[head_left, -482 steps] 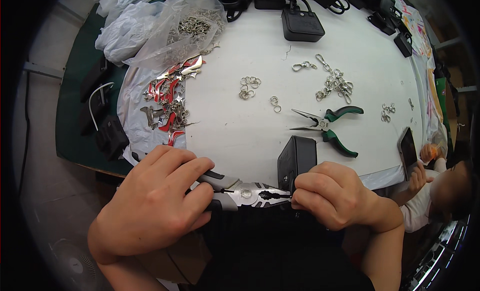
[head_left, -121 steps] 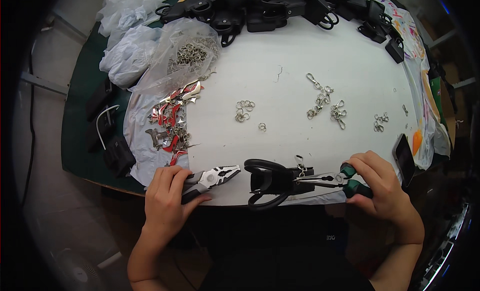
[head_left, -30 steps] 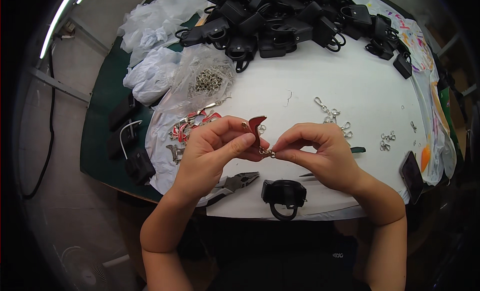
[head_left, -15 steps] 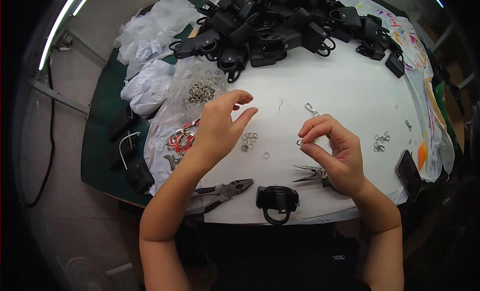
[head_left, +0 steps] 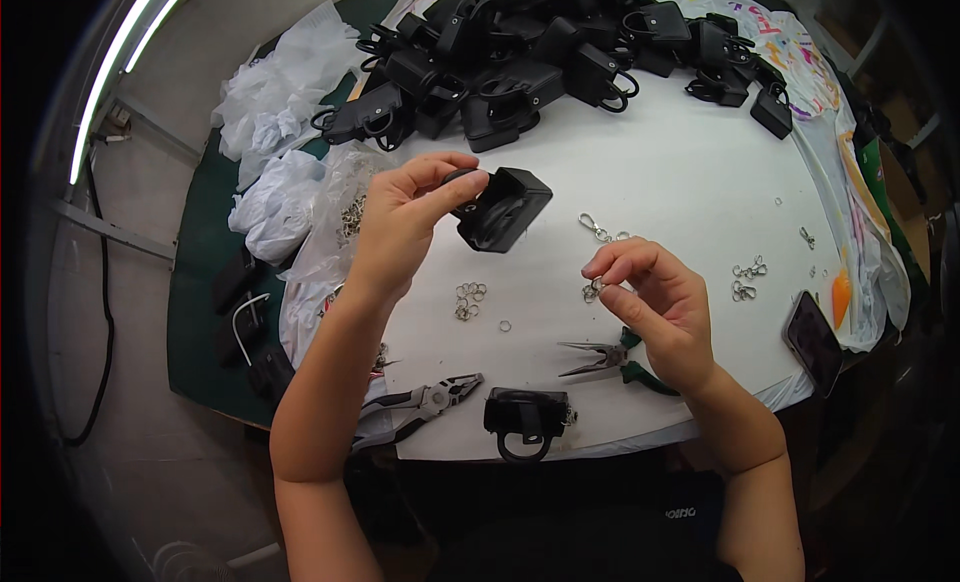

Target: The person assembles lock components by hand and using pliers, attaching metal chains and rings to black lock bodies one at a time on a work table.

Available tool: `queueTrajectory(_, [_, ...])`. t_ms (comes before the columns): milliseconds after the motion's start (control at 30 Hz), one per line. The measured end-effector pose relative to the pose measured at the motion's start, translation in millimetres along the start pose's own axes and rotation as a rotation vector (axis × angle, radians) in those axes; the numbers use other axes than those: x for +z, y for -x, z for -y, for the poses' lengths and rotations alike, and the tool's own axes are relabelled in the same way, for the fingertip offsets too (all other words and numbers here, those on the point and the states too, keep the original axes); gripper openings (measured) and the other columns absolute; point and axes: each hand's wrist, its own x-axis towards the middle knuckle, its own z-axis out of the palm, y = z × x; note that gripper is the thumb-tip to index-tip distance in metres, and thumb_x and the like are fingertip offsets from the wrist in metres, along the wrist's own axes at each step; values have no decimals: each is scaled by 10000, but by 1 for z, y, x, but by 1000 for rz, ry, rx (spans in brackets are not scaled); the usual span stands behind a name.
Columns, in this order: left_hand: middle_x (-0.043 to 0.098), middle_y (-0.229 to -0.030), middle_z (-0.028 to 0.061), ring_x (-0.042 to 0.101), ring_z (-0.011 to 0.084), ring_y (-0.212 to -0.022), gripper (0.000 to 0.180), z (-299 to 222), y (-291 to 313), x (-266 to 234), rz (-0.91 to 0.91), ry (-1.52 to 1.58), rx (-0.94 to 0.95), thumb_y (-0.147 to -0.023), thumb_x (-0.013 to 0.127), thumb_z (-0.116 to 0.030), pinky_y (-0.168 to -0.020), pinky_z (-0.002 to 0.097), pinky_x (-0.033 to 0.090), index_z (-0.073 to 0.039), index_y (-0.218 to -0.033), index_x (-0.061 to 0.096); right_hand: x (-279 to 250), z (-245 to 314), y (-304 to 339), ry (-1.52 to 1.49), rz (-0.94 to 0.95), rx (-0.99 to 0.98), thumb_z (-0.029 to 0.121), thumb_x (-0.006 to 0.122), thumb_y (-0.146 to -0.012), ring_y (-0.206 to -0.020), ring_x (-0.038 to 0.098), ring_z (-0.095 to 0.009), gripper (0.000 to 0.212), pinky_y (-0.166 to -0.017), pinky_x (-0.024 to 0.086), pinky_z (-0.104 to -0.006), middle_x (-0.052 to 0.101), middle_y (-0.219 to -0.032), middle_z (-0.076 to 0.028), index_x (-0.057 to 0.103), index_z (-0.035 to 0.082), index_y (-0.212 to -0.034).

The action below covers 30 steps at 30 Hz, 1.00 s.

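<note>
My left hand (head_left: 395,227) grips a small black bag (head_left: 522,210) by its handle end and holds it above the table. The bag's open side shows a dark hollow. Thumb and fingertips of my right hand (head_left: 665,307) pinch a small metal ring (head_left: 597,282), partly hidden by the fingers. Swivel clasps (head_left: 592,225) and rings lie just beyond and beside that hand. Below it rest green-handled needle-nose pliers (head_left: 608,358), jaws apart. Another small black bag (head_left: 525,414) with a looped handle sits at the near edge. Loose rings (head_left: 470,300) lie between my hands.
Black bags (head_left: 510,67) are heaped along the far side. Grey combination pliers (head_left: 430,397) lie near my left forearm. Plastic bags (head_left: 280,202), one with metal hardware, crowd the left. A phone (head_left: 813,344), more clasps (head_left: 748,272) and an orange object (head_left: 841,298) are at right.
My left hand, empty before, now holds a black bag; one bag is gone from the heap's near edge. My right hand keeps its pinch. The view has shifted slightly.
</note>
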Motion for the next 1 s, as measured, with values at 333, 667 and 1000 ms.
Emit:
queueTrajectory(333, [660, -776, -21, 545, 29, -698, 185, 20, 17, 22, 15, -370, 13, -916, 717, -148, -616, 193, 441, 34, -948, 722, -1, -4, -3, -353, 80, 259, 47, 649, -944, -825, 650, -160, 76, -794, 534, -306, 668, -972, -102, 614, 3, -995])
queueTrajectory(667, [640, -1167, 118, 611, 212, -1084, 333, -10, 97, -3, 67, -92, 63, -783, 809, -40, -963, 353, 464, -18, -1053, 615, -4, -1, -3, -395, 90, 377, 50, 649, -937, -771, 620, -130, 62, -692, 511, -288, 662, -961, -102, 613, 15, -974])
queueTrajectory(1000, [662, -1148, 139, 663, 300, -984, 342, 9, 163, 14, 498, -440, 214, -721, 836, -58, -876, 373, 539, -45, -1027, 685, 1, 10, -1, -452, 322, 446, 8, 665, -900, -731, 629, -113, 60, -594, 477, -217, 656, -945, -116, 615, 6, -935])
